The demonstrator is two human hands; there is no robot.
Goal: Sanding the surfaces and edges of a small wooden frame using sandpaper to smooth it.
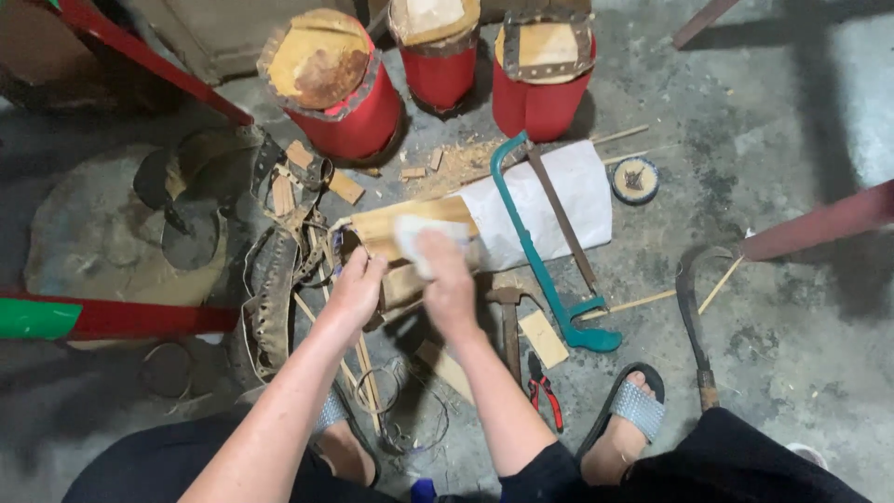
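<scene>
Left hand (pixel 357 291) grips the near edge of the wooden block (pixel 410 244), steadying it on the floor. Right hand (pixel 449 284), fingers curled, presses a pale pad (pixel 421 242) onto its top face, forearm angled inward. Beyond the right hand lie a teal hacksaw (pixel 545 244) and three red drums (pixel 438 70).

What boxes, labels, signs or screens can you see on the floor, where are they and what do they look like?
No screens, signs or printed boxes show.
White sheet or bag: flat on the floor under the teal hacksaw, past the hands; rectangular, plain white.
Small round tin or lid: right of the white sheet; blue rim, pale face with a dark blot, too small to tell whether it is a label.
</scene>
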